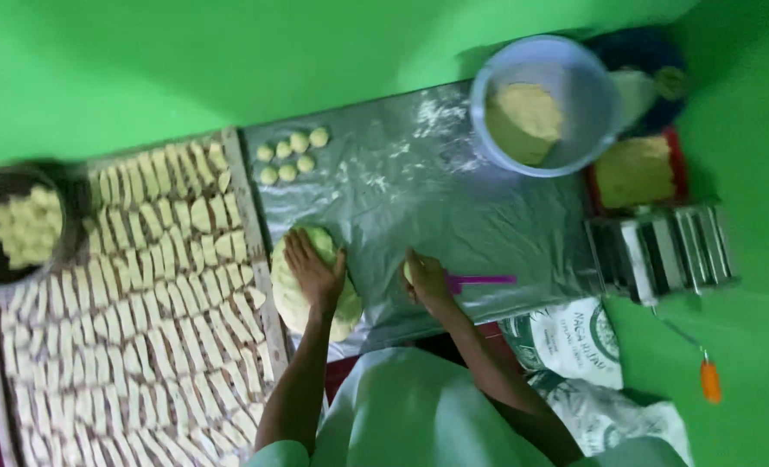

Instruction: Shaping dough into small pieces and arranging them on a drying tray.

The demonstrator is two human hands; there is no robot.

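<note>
Carefully, I watched the left hand (315,275) lie flat and open on the pale round dough slab (302,298), near-left on the plastic sheet (419,186); the right hand (427,282) gripped a purple-handled cutter (481,280) and possibly a dough bit. Thin dough could tear or stick.

Glossy crinkled plastic sheet (453,199), shiny metal roller machine (661,251), smooth plastic basin (592,95).

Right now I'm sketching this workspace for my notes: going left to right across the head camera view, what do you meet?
Metal bowl of dough pieces → tray of cut dough strips → left hand on the dough mound → right hand → purple-handled tool → blue basin → pasta roller machine
</note>
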